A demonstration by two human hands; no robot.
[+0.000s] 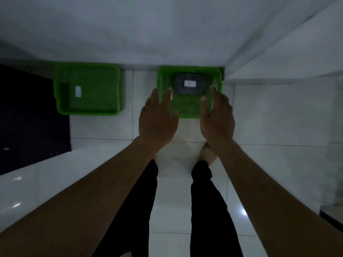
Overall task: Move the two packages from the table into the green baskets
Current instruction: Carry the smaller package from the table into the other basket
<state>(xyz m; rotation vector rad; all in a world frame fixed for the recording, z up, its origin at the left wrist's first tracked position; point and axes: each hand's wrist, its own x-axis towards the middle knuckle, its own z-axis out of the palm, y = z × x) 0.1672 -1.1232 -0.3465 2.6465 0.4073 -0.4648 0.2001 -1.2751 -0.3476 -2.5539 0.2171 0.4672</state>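
While both my hands, left [157, 117] and right [217, 117], hang wide open holding nothing, a dark package [191, 84] lies in the right basket [189, 108].

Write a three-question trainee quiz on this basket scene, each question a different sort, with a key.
1. True or false: the left hand and right hand are both open and holding nothing.
2. Which green basket holds the dark package? A: left basket B: right basket
3. Fill in: the baskets stand on the white tiled ____.

Key: 1 true; 2 B; 3 floor.
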